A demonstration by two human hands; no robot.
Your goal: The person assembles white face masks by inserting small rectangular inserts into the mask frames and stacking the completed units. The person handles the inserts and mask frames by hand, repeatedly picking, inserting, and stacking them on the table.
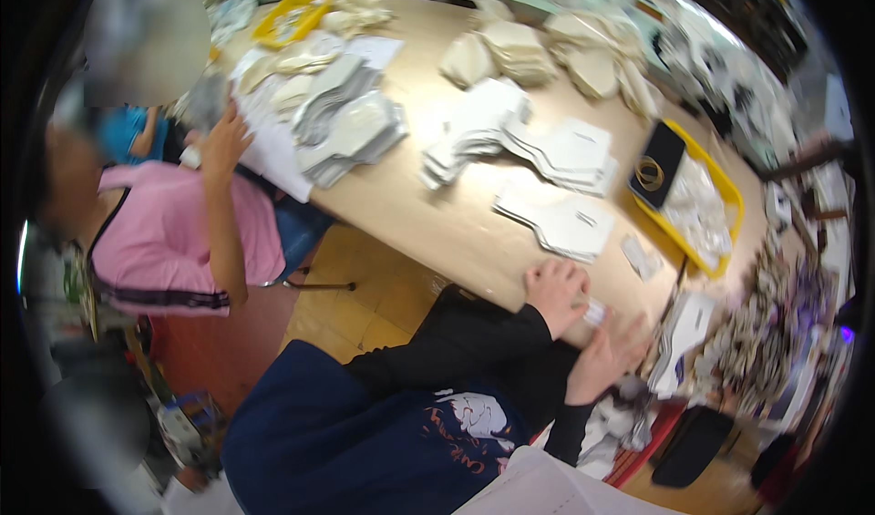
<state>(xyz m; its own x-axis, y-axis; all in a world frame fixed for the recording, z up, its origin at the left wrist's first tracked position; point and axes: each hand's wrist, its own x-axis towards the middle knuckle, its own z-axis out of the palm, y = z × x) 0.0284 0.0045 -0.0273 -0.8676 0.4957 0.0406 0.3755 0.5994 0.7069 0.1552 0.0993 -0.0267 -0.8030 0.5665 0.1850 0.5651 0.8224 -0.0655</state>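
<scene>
At the table's near edge my left hand (554,293) rests with its fingers bent and drawn together. A small white piece (594,313) shows at its fingertips; blur hides what kind of thing it is. Just to the right, my right hand (609,355) has its fingers stretched out over the table edge, smeared by motion. Beyond my left hand lies a short stack of white flat pieces with a narrow neck (558,221). A small clear plastic packet (641,257) lies to the right of that stack.
Larger stacks of white pieces (519,137) and cream bundles (510,52) cover the table (401,214) farther back. A yellow basket (736,232) holds plastic bags and a dark phone-like slab (658,164). A person in pink (187,232) sits at left.
</scene>
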